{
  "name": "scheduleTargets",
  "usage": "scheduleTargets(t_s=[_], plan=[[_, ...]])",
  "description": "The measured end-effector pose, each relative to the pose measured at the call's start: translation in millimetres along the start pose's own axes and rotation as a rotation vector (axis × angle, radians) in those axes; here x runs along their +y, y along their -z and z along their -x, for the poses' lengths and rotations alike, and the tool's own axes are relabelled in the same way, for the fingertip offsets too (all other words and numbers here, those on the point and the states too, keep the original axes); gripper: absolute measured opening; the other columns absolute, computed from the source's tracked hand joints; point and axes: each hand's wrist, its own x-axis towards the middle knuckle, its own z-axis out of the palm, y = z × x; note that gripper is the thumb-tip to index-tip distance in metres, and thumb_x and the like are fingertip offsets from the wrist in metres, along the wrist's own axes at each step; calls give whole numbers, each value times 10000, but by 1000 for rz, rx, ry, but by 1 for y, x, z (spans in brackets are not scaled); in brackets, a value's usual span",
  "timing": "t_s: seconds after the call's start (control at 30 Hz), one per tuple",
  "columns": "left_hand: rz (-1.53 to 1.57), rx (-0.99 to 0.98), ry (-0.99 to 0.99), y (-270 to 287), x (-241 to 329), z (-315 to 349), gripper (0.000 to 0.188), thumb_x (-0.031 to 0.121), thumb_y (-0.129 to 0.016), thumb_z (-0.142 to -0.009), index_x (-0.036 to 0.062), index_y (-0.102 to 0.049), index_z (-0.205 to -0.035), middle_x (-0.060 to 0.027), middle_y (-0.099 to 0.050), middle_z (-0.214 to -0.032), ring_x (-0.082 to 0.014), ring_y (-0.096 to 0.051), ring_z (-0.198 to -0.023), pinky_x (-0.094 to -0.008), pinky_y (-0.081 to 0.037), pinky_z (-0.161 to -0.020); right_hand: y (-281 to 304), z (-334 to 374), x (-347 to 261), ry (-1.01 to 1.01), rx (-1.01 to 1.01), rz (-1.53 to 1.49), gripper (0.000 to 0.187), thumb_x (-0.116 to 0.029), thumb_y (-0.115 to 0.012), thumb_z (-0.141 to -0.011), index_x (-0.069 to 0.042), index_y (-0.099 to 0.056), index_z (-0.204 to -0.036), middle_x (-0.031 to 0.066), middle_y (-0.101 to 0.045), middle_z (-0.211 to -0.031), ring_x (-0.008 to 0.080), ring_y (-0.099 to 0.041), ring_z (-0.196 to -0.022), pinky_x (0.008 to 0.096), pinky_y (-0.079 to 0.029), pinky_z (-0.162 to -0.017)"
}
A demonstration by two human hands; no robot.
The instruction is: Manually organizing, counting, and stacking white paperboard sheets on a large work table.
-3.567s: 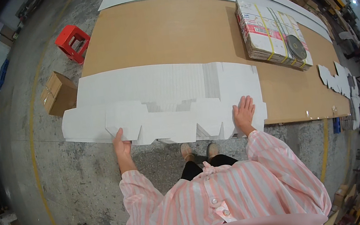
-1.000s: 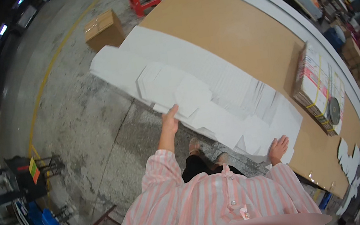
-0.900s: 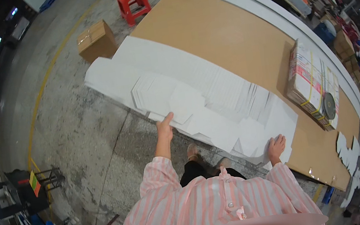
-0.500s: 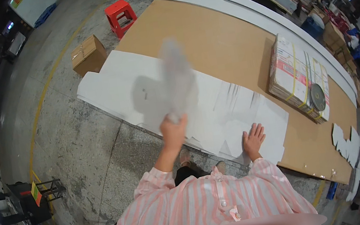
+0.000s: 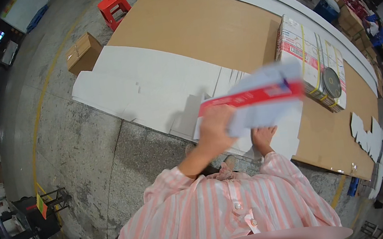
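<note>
My left hand (image 5: 216, 128) is closed around one end of a flat, white printed cardboard piece with a red band (image 5: 261, 95). The piece is lifted and smeared by motion, so its exact kind is hard to tell. It reaches to the right, above the white sheets (image 5: 147, 84) on the table. My right hand (image 5: 263, 138) lies on the white sheet near the table's front edge, holding nothing that I can see. The raised cardboard hides its fingertips.
Brown board (image 5: 206, 14) covers the table. A strapped stack of white-and-pink cartons (image 5: 306, 47) stands at the right, with a dark round disc (image 5: 331, 83) on it. A red stool (image 5: 114, 9) and brown carton (image 5: 83, 53) stand beyond the left end. Torn white scraps (image 5: 363, 137) lie far right.
My left hand has swung the cardboard piece from pointing away from me to the right, and its red-banded face now shows. My right hand stays on the sheet, now partly covered.
</note>
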Motion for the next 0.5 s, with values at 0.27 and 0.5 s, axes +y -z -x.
scheduleTargets(t_s=[0.27, 0.5], plan=[[1458, 786, 1027, 50, -219, 97, 433, 144, -600, -795, -16, -456, -1171, -112, -512, -1152, -219, -491, -1063, -344, -411, -888, 1, -6, -2, -53, 138, 219, 673, -408, -409, -841, -38, -186, -1357, 220, -116, -1412, 376, -51, -1312, 527, -42, -1029], [967, 685, 1109, 50, -256, 109, 428, 51, -637, -746, -23, -480, -1137, -111, -549, -1092, -230, -529, -986, -341, -422, -849, -3, -5, 3, -66, 121, 245, 673, -425, -380, -858, -45, -156, -1367, 206, -107, -1419, 369, -59, -1313, 538, -53, -1023]])
